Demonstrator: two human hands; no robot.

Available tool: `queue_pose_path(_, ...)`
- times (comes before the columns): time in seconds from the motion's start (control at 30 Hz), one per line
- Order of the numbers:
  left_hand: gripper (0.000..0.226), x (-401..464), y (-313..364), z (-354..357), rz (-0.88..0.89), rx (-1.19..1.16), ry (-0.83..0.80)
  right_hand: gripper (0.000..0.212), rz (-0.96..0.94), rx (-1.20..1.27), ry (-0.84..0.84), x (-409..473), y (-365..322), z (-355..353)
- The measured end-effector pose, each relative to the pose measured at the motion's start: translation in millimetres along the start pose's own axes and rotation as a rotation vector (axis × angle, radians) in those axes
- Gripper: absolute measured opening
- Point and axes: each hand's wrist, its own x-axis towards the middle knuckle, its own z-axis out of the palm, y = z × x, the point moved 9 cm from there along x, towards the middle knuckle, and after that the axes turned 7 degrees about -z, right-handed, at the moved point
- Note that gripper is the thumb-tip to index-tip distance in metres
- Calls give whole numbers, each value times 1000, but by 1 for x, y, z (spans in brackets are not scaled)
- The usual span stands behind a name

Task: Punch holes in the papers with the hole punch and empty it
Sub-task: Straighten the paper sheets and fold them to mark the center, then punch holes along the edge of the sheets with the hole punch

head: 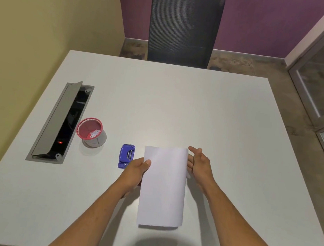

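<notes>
Left hand [135,172]: grasps paper [163,186] by its left edge (thumb on top).
Right hand [198,164]: released, beside paper.
Hole punch [126,156]: on surface [179,104], left of paper.

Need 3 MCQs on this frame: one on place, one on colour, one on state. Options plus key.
1. Where does the hole punch lie?
A. On the table, just left of the paper
B. Inside the cup
C. On the chair

2. What colour is the mesh cup?
A. Green
B. Red
C. Black

3. What is the right hand doing?
A. Gripping the hole punch
B. Making a fist on the table
C. Open, fingers relaxed beside the paper's right edge

Key:
1 A: the blue punch sits on the white tabletop beside the left hand, which holds the paper's left edge.
2 B: its rim and mesh are red, with white scraps inside.
3 C: its fingers are spread and it grips nothing; whether it touches the sheet cannot be told.
</notes>
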Motion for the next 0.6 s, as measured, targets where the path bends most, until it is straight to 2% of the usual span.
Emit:
queue_pose_path(0.13, 25, 3, -9, -9, -36, -118, 67, 48, 27, 66, -19, -17, 13, -3)
queue_pose_path(0.3, 34, 6, -16, -12, -52, -240, 121, 36, 85, 187, -105, -50, 48, -5)
queue_pose_path(0.4, 26, 7, -19, -13, -65, -339, 159, 45, 167, 375, -172, -70, 70, -8)
queue_pose_path(0.5, 24, 6, -19, -11, -73, -460, 175, 65, 202, 579, -293, -83, 79, -4)
queue_pose_path(0.6, 22, 10, -24, -8, -85, -513, 191, 66, 188, 496, -336, -82, 78, 0)
